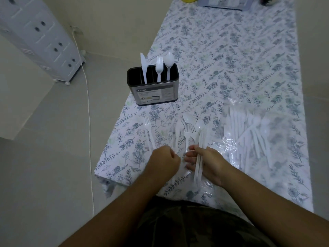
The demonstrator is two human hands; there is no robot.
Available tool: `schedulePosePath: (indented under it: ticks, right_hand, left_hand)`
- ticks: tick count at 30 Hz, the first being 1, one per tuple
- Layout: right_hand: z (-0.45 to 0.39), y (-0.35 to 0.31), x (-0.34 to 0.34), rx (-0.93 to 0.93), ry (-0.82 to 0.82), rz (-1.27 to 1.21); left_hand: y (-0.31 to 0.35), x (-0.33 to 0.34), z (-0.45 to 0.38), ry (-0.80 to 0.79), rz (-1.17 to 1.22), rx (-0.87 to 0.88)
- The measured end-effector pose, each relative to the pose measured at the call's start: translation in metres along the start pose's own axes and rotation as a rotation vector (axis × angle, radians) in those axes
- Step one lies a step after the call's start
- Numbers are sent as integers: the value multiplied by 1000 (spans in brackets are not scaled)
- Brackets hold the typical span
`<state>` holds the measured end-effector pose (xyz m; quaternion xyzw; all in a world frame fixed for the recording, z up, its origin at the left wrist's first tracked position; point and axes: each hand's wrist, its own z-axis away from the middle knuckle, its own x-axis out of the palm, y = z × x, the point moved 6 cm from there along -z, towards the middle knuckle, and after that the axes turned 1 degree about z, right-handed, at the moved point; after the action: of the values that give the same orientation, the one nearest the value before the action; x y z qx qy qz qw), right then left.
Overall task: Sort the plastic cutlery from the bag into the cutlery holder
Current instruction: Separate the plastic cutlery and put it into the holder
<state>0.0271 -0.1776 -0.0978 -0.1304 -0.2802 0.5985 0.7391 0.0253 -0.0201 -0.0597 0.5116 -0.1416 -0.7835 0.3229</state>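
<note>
Near the table's left edge, the cutlery holder (152,86) holds one knife (143,68), fork (159,68) and spoon (168,65). Close together, the left hand (164,162) makes a fist on white cutlery; the right hand (207,164) grips two handles (198,168).

left hand (164,162) fisted, right hand (207,163) gripping

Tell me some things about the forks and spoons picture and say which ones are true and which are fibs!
1. The cutlery holder has a knife, a fork and a spoon standing in it. True.
2. The holder lies tipped over. False: it stands upright on the tablecloth.
3. The right hand holds white handles. True.
4. The bag is empty. False: white cutlery lies in it.
5. A loose fork lies on the cloth near the left hand. True.
</note>
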Motion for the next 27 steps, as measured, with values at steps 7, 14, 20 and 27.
schedulePosePath:
  ticks: [7,14,20,27]
  right_hand:
    - [5,-8,-30,-107,116,63]
    - [13,-19,-68,-150,273,-164]
    - [7,-11,-76,-154,338,-64]
    - [2,-12,-48,-116,278,72]
  left_hand:
    - [55,43,10,-101,-147,455]
    - [18,68,-17,-168,-638,583]
    - [-13,33,-9,-25,-440,458]
    - [-61,16,17,111,-67,-58]
